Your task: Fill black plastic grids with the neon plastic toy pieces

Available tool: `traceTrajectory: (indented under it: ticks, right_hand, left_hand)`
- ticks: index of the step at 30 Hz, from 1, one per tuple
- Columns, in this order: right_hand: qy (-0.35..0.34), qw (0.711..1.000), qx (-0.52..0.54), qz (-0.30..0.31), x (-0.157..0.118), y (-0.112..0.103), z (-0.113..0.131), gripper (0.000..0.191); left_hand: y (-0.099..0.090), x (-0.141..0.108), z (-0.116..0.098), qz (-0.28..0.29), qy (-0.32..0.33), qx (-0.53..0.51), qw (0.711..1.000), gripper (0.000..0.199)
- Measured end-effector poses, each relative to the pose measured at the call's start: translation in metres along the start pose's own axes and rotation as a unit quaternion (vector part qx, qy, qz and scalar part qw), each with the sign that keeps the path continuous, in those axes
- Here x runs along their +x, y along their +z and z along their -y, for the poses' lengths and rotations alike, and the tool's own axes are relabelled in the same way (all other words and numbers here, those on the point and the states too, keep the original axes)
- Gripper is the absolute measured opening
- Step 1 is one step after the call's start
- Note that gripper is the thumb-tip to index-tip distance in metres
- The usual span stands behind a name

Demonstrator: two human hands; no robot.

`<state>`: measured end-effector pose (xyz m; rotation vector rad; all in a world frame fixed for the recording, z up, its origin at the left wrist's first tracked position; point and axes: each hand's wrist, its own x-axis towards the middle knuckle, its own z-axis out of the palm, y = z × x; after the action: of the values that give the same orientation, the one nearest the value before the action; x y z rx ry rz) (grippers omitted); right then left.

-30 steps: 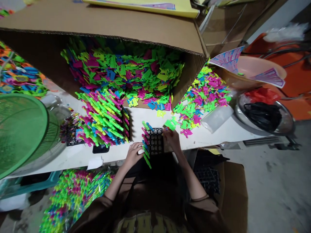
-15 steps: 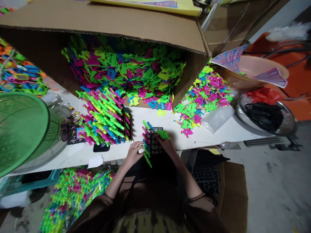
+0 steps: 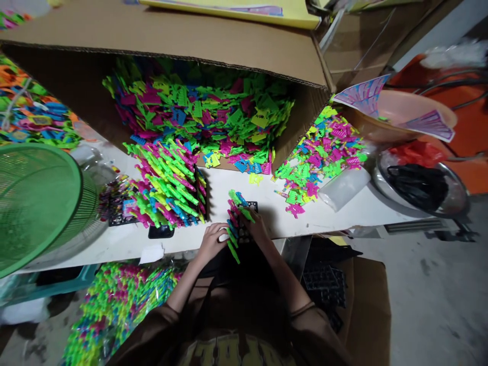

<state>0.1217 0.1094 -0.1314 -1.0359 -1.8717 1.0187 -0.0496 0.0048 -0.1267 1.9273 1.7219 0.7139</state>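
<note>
A black rack (image 3: 252, 205) with round holes sits at the table's front edge before me. Along its left side a slanting row of slim pink, blue and green plastic pieces (image 3: 234, 245) stands in it. My left hand (image 3: 212, 243) is curled at the rack's left edge, its fingertips partly hidden by the row. My right hand (image 3: 261, 233) is closed on a bright green plastic piece (image 3: 248, 215), held over the rack close to the row's right side. To the left stands a fuller block of similar upright pieces (image 3: 168, 183).
A cardboard box (image 3: 229, 48) lies open towards me, heaped with flat coloured plastic pieces. More lie in a loose pile (image 3: 320, 152) at its right. A green basket (image 3: 78, 203) is on the left; a clear plastic bag (image 3: 345, 188) and metal bowl (image 3: 459, 198) are on the right.
My right hand has moved slightly left with the green piece, from the rack's right side to beside the row. The left hand has stayed almost where it was.
</note>
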Motion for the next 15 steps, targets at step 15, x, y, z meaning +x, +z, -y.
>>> traceTrajectory:
  ticks: [15]
  right_hand:
    - [0.102,0.995,-0.023,-0.004,0.0035,0.0071,0.0027,0.025]
  left_hand:
    - [0.0012,0.0013,-0.0003,-0.008,-0.003,-0.004,1.0,0.029]
